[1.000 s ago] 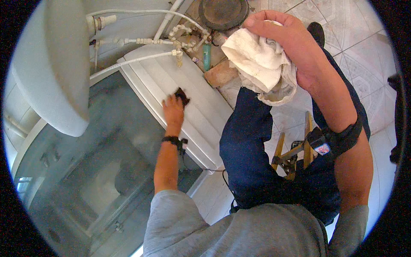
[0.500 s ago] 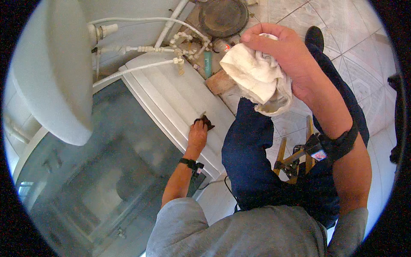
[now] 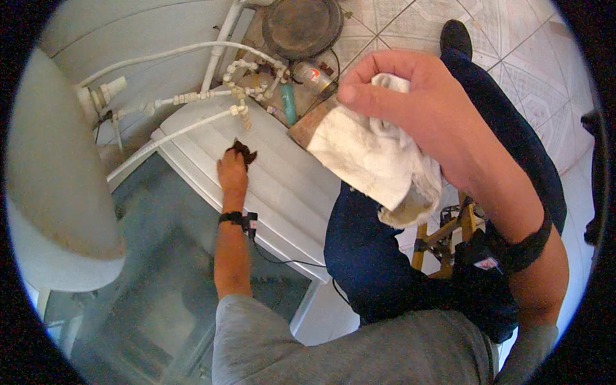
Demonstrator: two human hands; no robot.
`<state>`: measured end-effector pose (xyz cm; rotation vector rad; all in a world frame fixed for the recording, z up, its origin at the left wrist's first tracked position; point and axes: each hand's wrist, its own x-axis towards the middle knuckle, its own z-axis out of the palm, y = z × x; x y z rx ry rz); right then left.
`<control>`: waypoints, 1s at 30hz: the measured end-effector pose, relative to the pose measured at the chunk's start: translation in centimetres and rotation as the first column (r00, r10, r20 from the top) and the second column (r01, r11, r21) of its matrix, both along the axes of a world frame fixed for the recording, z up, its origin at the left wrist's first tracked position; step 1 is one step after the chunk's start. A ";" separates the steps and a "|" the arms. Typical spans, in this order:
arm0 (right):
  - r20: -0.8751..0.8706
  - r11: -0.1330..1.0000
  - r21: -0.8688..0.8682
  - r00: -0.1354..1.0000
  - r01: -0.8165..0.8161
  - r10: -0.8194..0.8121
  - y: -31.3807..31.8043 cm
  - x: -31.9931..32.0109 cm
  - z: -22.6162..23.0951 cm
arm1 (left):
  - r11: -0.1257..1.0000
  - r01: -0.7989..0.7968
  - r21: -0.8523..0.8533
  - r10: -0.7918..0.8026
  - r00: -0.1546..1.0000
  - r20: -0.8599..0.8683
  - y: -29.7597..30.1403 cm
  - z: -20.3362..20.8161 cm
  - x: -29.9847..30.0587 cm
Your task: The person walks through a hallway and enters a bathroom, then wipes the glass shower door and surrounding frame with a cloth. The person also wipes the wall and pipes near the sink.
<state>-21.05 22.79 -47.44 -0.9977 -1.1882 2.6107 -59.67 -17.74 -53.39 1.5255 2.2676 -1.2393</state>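
Observation:
My left hand point(image 3: 232, 172) reaches out over a white ridged panel point(image 3: 276, 183). Its fingers are closed on a dark brown crumpled wad point(image 3: 243, 152), pressed against the panel; whether it is a rag or a scouring pad I cannot tell. Raised close to the camera at the right, my right hand point(image 3: 417, 106) pinches a folded off-white cloth point(image 3: 362, 154) between thumb and fingers. The cloth hangs down above my knee, its lower fold looking dingy. Both wrists wear black straps with small devices.
White pipes with valves point(image 3: 237, 96) run along the wall beyond the panel. A bluish-grey basin point(image 3: 160, 256) lies left, under a rounded white fixture point(image 3: 64, 173). A round dark lid point(image 3: 301, 25), a teal tube point(image 3: 288, 104) and a can point(image 3: 312, 77) sit on the floor.
My left hand has slid the dark wad along the panel, away from me and to the left, toward the pipes. The cloth stays in my right hand, now slightly lower in view.

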 end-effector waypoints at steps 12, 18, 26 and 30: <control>0.125 0.999 -0.013 0.991 -0.038 0.040 -0.2 0.6 0.2 | 1.000 -0.011 0.026 0.021 0.916 -0.401 6.0 2.0 -12.3; 0.110 0.998 -0.022 0.992 -0.054 0.056 -0.2 0.7 0.1 | 0.999 -0.002 0.041 0.009 0.985 -0.171 4.7 -0.4 -11.0; 0.036 0.998 -0.070 0.999 0.008 -0.006 0.4 1.1 -0.1 | 0.971 -0.158 0.181 0.132 0.980 0.148 -2.9 -5.0 2.9; -0.023 0.997 -0.062 0.999 0.047 -0.048 0.7 1.6 -0.3 | 0.998 -0.054 -0.028 0.060 0.962 0.266 -7.8 -6.8 12.9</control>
